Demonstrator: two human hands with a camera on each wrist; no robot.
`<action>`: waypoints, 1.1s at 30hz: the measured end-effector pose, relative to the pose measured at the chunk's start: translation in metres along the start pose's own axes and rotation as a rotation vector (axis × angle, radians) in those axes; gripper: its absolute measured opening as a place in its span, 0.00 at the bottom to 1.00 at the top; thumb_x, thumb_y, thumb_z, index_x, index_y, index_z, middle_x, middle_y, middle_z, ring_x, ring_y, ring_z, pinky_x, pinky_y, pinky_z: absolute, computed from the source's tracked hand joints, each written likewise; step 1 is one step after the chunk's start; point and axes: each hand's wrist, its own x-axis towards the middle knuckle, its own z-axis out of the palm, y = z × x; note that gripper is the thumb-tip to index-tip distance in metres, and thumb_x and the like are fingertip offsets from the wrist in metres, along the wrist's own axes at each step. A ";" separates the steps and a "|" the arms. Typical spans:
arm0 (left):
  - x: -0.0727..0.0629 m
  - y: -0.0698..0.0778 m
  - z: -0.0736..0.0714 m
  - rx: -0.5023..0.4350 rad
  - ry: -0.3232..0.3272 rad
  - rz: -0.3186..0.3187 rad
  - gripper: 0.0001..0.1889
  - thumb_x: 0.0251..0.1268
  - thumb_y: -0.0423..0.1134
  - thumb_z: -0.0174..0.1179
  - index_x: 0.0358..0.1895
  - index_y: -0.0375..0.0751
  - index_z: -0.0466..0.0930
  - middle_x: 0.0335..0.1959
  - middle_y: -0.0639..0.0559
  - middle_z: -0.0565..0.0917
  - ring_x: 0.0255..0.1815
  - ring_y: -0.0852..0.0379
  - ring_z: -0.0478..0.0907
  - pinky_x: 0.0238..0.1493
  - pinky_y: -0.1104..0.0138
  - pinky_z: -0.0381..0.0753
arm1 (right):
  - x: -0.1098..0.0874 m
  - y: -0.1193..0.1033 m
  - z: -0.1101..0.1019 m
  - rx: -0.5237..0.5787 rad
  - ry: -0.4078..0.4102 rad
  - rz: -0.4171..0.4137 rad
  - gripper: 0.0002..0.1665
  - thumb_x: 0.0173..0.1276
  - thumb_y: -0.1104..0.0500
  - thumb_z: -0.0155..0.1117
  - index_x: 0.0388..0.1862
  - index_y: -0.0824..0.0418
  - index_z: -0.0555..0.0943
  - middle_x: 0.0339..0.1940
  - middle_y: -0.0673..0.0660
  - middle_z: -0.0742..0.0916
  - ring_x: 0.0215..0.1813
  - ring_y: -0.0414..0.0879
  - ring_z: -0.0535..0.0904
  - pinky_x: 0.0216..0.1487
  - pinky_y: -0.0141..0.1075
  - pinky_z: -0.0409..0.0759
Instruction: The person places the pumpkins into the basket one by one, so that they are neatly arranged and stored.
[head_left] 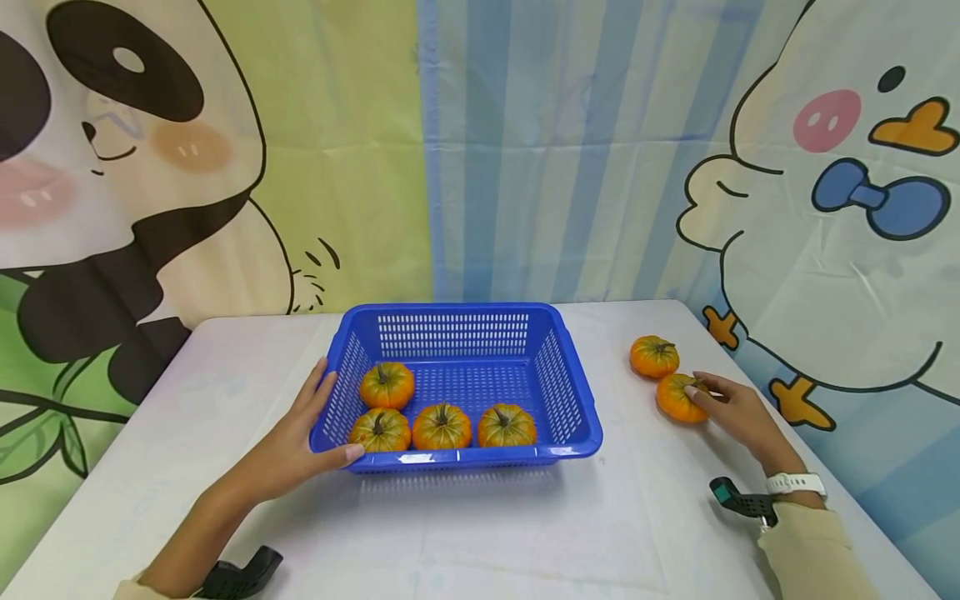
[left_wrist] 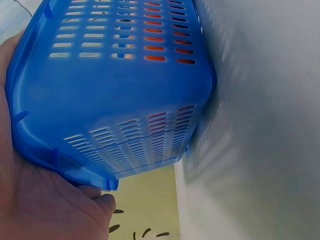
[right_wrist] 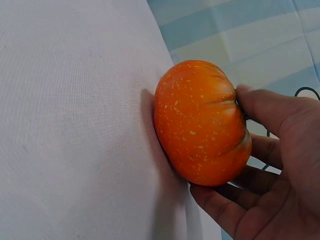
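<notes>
A blue plastic basket (head_left: 465, 457) with slotted sides stands on the table, several small orange pumpkins (head_left: 442, 427) lying along its front and left. My left hand (head_left: 288, 446) holds its front left corner, thumb over the front rim and fingers along the left side. In the left wrist view, the palm lies against the basket's rim (left_wrist: 55, 165). Right of the basket, my right hand (head_left: 738, 417) grips a small pumpkin (head_left: 675, 400) between thumb and fingers. The right wrist view shows this pumpkin (right_wrist: 200, 125) close to the cloth. Another pumpkin (head_left: 654, 357) sits just behind it.
A white cloth (head_left: 480, 542) covers the table. Behind it hangs a curtain (head_left: 525, 167) printed with a panda and a white bird. A dark camera mount sits on each wrist, and a white band (head_left: 797, 483) circles the right one.
</notes>
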 end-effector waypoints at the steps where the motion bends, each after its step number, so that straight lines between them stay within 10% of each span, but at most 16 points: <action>1: 0.000 0.000 0.000 0.001 0.000 0.001 0.56 0.58 0.54 0.66 0.79 0.40 0.36 0.79 0.52 0.27 0.75 0.28 0.39 0.61 0.30 0.51 | 0.000 0.000 0.000 0.002 0.005 0.000 0.51 0.69 0.29 0.48 0.74 0.68 0.61 0.69 0.75 0.66 0.63 0.70 0.64 0.59 0.64 0.69; 20: 0.000 -0.001 0.001 0.002 0.001 0.002 0.56 0.57 0.55 0.66 0.79 0.40 0.36 0.79 0.54 0.27 0.75 0.29 0.38 0.61 0.29 0.50 | -0.004 -0.015 -0.004 0.065 0.091 0.008 0.48 0.69 0.31 0.51 0.72 0.68 0.66 0.67 0.74 0.69 0.62 0.69 0.67 0.57 0.62 0.72; 33: -0.001 0.002 -0.001 0.008 0.003 0.016 0.56 0.58 0.54 0.66 0.78 0.39 0.37 0.79 0.53 0.27 0.75 0.28 0.39 0.61 0.29 0.52 | -0.009 -0.053 -0.015 0.042 0.147 -0.142 0.43 0.71 0.35 0.52 0.71 0.65 0.69 0.63 0.72 0.75 0.56 0.64 0.76 0.53 0.53 0.79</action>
